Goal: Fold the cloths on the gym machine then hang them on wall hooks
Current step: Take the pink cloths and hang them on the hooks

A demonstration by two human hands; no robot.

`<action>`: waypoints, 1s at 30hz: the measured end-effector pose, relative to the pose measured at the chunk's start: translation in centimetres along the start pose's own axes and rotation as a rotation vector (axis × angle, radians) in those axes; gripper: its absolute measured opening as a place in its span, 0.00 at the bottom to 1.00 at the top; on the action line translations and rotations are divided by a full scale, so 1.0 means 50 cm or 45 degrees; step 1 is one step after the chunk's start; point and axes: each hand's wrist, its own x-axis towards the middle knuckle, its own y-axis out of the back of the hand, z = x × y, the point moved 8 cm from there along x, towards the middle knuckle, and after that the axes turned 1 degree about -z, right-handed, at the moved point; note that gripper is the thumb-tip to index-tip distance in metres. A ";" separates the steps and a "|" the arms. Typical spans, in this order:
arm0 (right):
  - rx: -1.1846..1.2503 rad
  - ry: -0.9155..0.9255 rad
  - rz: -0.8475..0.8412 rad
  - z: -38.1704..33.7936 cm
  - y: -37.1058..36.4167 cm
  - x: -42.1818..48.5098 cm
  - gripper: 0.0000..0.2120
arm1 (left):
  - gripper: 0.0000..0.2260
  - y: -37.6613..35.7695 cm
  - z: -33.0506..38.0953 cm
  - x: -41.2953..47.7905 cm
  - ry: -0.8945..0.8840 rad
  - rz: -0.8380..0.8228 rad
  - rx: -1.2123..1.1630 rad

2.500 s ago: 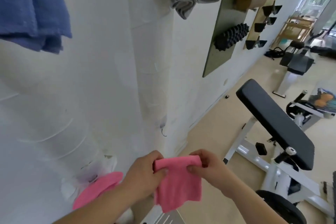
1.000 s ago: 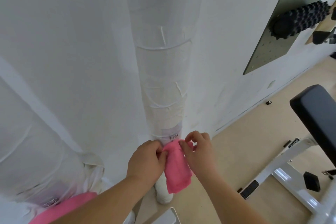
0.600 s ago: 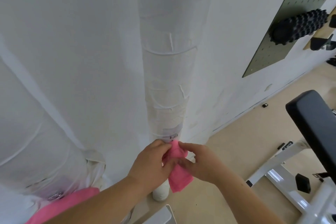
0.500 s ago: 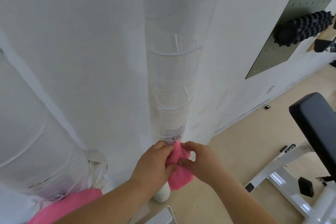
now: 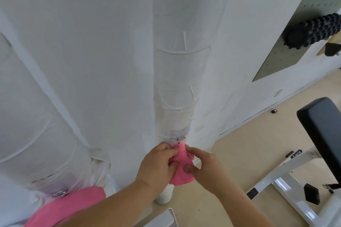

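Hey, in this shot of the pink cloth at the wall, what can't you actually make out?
- Head view: whether the small folded pink cloth is caught on the small metal wall hook; the left hand and right hand, both pinching it, cover its top.
- Head view: the second pink cloth, cut off by the bottom edge and the left forearm.
- Head view: the black padded bench, cut off by the right edge.
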 end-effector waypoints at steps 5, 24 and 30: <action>-0.012 -0.007 0.055 -0.008 -0.005 -0.001 0.29 | 0.19 -0.002 -0.003 -0.007 -0.001 -0.028 -0.011; 0.058 -0.072 0.275 -0.019 -0.023 -0.007 0.12 | 0.10 -0.017 -0.026 -0.008 0.165 0.144 -0.209; -0.213 -0.033 0.201 -0.036 -0.016 -0.010 0.24 | 0.32 -0.018 -0.007 -0.048 0.028 -0.312 0.021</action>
